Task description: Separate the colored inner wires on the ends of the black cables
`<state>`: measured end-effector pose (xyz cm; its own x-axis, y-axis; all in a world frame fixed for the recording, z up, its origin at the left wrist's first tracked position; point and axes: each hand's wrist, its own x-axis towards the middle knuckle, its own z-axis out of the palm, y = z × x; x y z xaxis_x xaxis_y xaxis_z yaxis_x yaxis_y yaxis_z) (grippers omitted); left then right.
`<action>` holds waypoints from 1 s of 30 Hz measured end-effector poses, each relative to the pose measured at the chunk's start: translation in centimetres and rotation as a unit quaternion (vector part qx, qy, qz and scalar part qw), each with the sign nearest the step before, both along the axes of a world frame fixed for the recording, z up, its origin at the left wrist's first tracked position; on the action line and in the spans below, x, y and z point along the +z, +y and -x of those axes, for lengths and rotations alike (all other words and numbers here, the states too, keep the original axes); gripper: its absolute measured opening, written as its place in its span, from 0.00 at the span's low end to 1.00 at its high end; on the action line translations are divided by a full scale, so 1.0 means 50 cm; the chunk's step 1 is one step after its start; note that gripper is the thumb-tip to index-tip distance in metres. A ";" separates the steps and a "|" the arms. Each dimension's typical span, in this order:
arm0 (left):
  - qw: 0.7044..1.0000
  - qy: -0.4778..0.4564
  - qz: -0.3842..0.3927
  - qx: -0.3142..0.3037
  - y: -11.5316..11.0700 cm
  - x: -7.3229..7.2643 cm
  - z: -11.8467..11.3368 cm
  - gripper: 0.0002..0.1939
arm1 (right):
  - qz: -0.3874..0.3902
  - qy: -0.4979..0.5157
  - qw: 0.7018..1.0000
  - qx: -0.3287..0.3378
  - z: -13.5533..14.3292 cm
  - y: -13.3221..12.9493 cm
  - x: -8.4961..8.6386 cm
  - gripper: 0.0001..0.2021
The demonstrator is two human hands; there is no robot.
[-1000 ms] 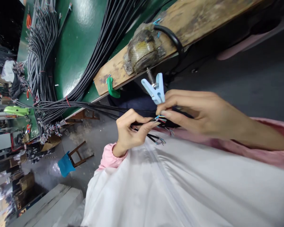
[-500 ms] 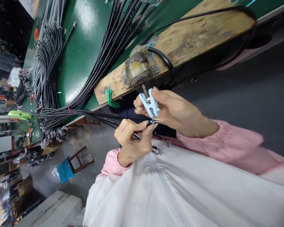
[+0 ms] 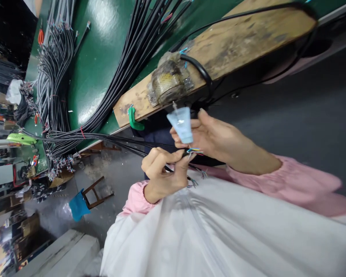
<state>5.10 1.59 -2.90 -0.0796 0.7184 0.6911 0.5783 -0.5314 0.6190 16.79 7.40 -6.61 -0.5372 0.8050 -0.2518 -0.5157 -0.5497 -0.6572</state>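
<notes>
My left hand [image 3: 165, 169] pinches the end of a black cable [image 3: 185, 154] between thumb and fingers. Thin colored wires [image 3: 195, 150] fan out from that end, just below the tip of a light blue clothespin [image 3: 181, 125]. The clothespin sits on the thin shaft [image 3: 174, 105] of a small taped motor [image 3: 168, 82] and is blurred, as if spinning. My right hand [image 3: 210, 132] is open beside it, thumb apart, fingers partly behind the clothespin. Other stripped cable ends [image 3: 192, 182] hang below my left hand.
The motor is fixed to a wooden board [image 3: 242, 38] at the green table's edge [image 3: 100, 50]. A green clamp [image 3: 135, 118] hangs on the board. Black cable bundles [image 3: 115, 84] lie across the table, tied with a red band [image 3: 82, 132]. A blue stool [image 3: 79, 206] stands on the floor.
My right hand has let go of the clothespin and moved slightly right, thumb lifting away. The clothespin has gone from sharp to blurred. My left hand and the wires have shifted slightly right.
</notes>
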 end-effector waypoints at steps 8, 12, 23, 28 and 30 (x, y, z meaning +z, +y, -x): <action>0.974 0.074 0.106 -0.186 0.037 0.047 0.108 0.14 | -0.200 -0.160 0.965 0.060 -0.030 -0.034 -0.035 0.30; 0.979 0.189 0.078 -0.007 0.130 0.103 0.176 0.07 | -0.293 -0.222 0.924 0.104 -0.006 -0.048 -0.069 0.36; 0.900 0.340 0.222 0.157 0.324 0.104 0.205 0.11 | -0.369 -0.308 0.841 0.247 0.049 -0.089 -0.068 0.33; 0.955 0.251 0.024 0.154 0.323 0.141 0.218 0.20 | -0.379 -0.297 0.840 0.252 0.065 -0.102 -0.055 0.29; 0.970 0.221 -0.036 0.095 0.306 0.170 0.204 0.23 | -0.384 -0.296 0.838 0.250 0.072 -0.111 -0.057 0.28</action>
<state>-5.11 16.89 5.59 0.1104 0.6684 0.7355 0.8705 -0.4222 0.2530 13.19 1.86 -9.45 -0.8197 0.5634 -0.1028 0.1934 0.1033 -0.9757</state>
